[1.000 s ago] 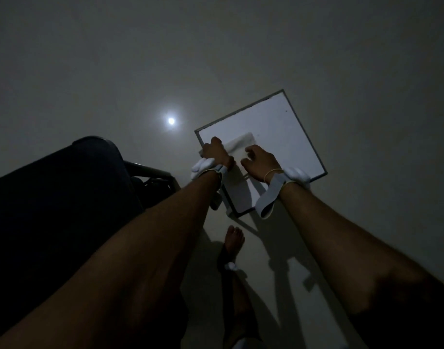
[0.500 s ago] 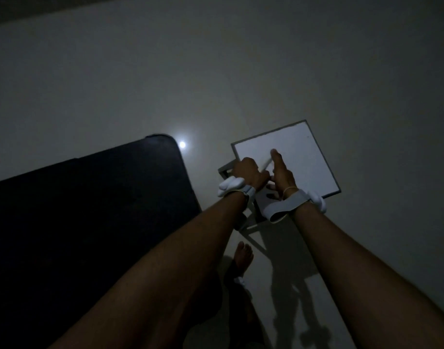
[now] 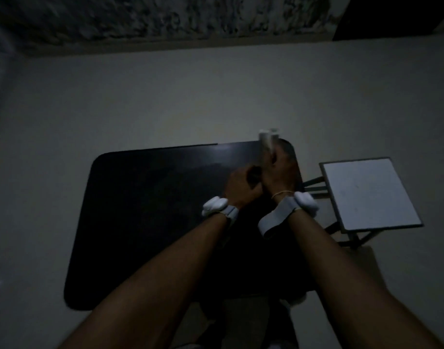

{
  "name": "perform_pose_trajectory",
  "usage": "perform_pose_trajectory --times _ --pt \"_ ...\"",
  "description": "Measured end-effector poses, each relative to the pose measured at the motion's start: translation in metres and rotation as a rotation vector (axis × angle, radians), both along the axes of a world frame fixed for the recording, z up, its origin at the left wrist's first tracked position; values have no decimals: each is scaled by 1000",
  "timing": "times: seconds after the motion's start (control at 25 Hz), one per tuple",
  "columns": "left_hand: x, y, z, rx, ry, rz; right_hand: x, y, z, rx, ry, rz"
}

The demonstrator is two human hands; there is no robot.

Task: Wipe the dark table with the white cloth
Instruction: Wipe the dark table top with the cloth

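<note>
Hands, two, ours: the right hand (image 3: 278,172) reaches over the far right corner of the dark table (image 3: 150,222), closed round a folded white cloth (image 3: 267,141) whose pale end sticks up past our fingertips; the left hand (image 3: 243,187) lies just beside it, fingers curled, and whether it shares the grip on the cloth we cannot tell in this dim, blurred light. Wrist bands, two, pale, one per wrist (image 3: 278,217), each with a white lump at its outer side. White cloth, one, raised at the table's far edge; contact with the surface cannot be made out. Dark table, one, rounded corners, top otherwise bare, filling the middle of the view; a faint sheen near the hands, no streak or wiped patch that we can read. Small white-topped table (image 3: 369,195), one, on dark legs, just right of the dark table. Progress, as we judge it: cloth in hand and brought over the table; the wiping itself seems barely begun or not yet begun, with nearly the whole top left to cover.
</note>
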State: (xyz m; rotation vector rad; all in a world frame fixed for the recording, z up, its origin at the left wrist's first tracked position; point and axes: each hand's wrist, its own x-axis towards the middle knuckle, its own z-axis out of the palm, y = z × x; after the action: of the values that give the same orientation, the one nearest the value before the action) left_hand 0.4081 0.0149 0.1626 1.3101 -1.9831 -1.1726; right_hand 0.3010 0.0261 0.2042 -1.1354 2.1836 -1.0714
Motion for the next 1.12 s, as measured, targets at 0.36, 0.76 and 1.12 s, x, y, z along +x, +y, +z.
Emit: perform_pose_trajectory --times 0.36,0.76,1.12 --pt "222 -13 -80 -185 -492 360 110 14 -97 292 161 493" --pt "254 -45 -130 -343 -644 268 150 -34 -168 349 593 357" --pt "254 -44 -142 -373 -612 345 153 -90 -176 251 563 398"
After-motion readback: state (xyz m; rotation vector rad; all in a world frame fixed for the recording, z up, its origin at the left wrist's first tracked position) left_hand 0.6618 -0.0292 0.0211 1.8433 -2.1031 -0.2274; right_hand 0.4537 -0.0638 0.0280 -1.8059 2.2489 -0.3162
